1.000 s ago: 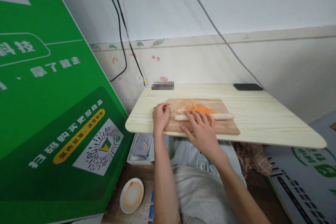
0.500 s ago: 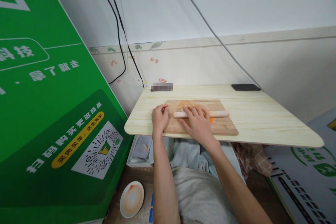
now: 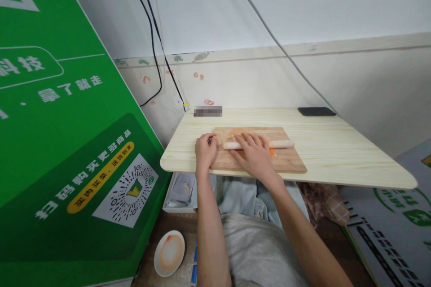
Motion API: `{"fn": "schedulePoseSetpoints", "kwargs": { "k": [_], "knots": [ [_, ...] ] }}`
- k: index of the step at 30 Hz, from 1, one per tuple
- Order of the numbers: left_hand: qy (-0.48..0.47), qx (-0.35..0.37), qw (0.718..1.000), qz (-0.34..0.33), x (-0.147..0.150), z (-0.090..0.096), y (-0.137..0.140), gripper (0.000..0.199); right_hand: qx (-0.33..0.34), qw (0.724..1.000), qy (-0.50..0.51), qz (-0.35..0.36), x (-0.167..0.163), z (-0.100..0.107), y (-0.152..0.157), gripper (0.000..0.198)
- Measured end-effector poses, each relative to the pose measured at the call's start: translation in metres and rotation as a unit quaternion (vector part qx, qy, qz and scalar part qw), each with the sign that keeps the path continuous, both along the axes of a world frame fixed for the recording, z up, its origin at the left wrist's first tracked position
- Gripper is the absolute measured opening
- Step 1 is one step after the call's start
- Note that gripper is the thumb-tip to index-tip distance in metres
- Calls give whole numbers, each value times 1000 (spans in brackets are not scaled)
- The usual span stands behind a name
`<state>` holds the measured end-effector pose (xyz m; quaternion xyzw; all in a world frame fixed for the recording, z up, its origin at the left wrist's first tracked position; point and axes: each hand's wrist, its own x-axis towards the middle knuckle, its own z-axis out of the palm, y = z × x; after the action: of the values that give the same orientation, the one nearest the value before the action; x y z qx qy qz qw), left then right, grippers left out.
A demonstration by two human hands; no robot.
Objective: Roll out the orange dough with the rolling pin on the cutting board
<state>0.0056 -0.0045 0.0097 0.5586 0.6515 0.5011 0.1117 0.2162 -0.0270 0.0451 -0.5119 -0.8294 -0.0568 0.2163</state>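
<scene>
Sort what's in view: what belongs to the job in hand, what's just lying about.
In use:
rolling pin, under the right hand
orange dough-like piece, partly hidden
wooden board, left hand at its left edge

Apparently lying about:
flat black object, back of table
stained white plate, low down

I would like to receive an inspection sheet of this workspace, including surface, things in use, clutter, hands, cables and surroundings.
Surface: pale wood-grain tabletop.
Job's things: slim whitish rolling pin across a brown rectangular wooden board; orange flat material partly visible by the pin.
Clutter: flat black rectangular object, back right; pixelated object, back left, unidentifiable.
Hands: right hand spread over the pin; left hand curled at the board's left edge, grip unclear.
Cables: black cables at left; grey cable slanting towards the black object.
Surroundings: green printed panel at left; stained round white dish below tabletop level.
</scene>
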Motion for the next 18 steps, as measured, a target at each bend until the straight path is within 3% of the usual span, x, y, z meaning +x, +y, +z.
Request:
{"fn": "schedulePoseSetpoints", "kwargs": {
  "k": [5,13,18],
  "knots": [
    [-1,-5,1000,1,0,0,0,25,-5,1000,3,4,-2,4,4,52],
    [-2,-5,1000,4,1,1,-1,24,43,999,23,-2,6,-12,-48,56],
    [-5,-10,1000,5,1,2,-1,25,32,999,14,-1,3,-5,-22,56]
  ]
}}
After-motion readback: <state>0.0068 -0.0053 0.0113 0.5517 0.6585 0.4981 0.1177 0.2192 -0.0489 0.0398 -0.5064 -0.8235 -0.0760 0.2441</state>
